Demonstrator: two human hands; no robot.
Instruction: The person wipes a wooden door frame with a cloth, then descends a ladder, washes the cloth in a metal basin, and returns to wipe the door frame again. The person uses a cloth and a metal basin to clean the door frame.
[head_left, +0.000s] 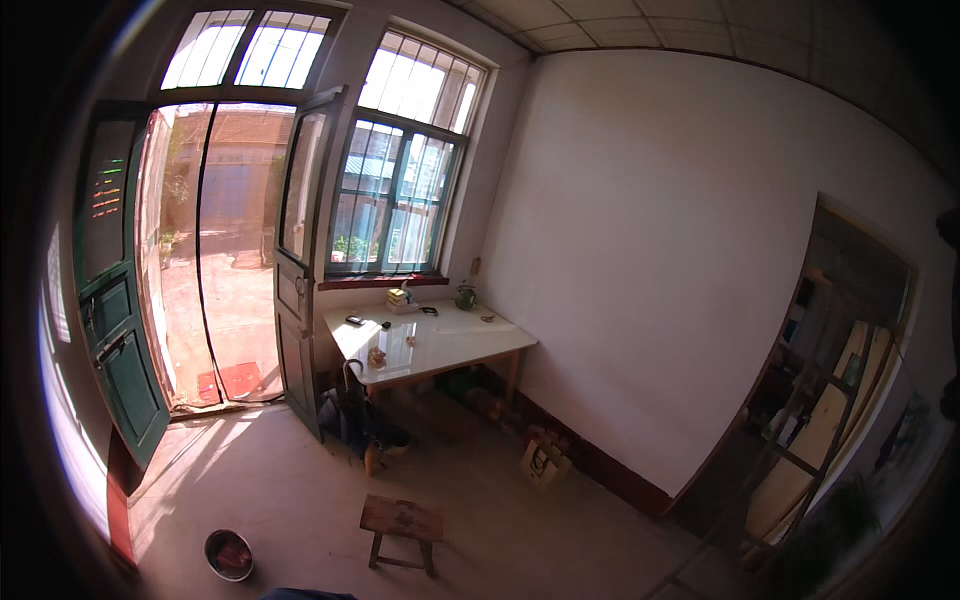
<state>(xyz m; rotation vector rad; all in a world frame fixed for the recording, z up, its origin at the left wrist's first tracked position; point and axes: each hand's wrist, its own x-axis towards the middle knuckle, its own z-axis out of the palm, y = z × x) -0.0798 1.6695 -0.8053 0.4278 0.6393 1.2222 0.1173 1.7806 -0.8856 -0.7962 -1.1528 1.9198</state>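
Neither of my hands is in view. At the bottom edge a bit of dark blue cloth (307, 595) shows. Just ahead on the floor stands a small wooden stool (403, 519) with a worn reddish-brown seat. To its left sits a metal basin (229, 556) with a reddish cloth-like thing (232, 556) in it. Farther off, a table with a glossy white top (442, 345) stands under the window. On it lie a dark phone-like object (355, 320), a tissue box (403, 304), a round dark green pot (465, 298) and small brown items (376, 357).
Green double doors (124, 360) stand open onto a sunlit yard, with a red mat (230, 381) at the threshold. An umbrella's curved handle (352, 365) rises beside the table. A paper bag (545, 462) stands by the right wall. Boards (817, 427) lean near the right doorway.
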